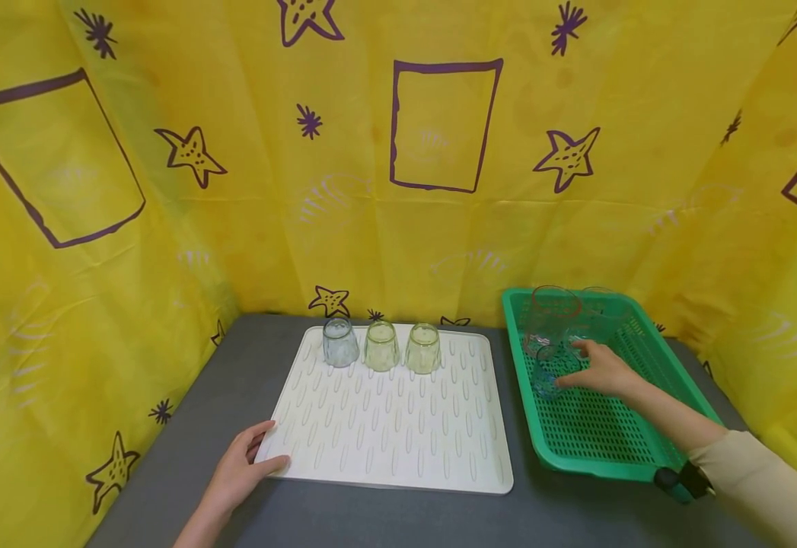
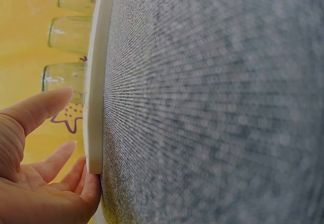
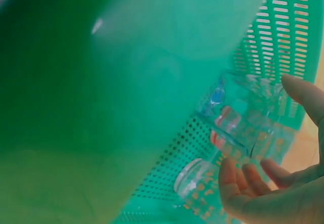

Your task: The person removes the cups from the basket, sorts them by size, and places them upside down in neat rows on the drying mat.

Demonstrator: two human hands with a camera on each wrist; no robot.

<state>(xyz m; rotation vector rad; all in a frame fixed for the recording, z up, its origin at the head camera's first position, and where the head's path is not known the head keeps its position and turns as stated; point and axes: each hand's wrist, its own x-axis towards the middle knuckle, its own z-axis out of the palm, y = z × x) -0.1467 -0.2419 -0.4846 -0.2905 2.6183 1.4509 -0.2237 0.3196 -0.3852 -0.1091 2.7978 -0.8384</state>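
Observation:
On a white ridged drying mat (image 1: 398, 438) three upturned glasses stand in a row: a bluish glass (image 1: 339, 346) and two yellow-green ones (image 1: 380, 350), (image 1: 423, 352). My left hand (image 1: 237, 464) is at the mat's front left corner, its fingers touching the edge; the left wrist view shows the thumb raised off the mat. To the right, my right hand (image 1: 600, 369) reaches into a green basket (image 1: 597, 467). Thumb and fingers are spread beside a blue-tinted glass (image 3: 240, 115), not visibly closed round it.
Behind the blue glass in the basket stand a taller clear glass with a reddish rim (image 1: 554, 312) and another clear glass (image 1: 598, 316). The basket's holed wall (image 3: 281, 26) surrounds them. Yellow patterned cloth (image 1: 343, 213) hangs behind the dark grey table (image 1: 234, 380).

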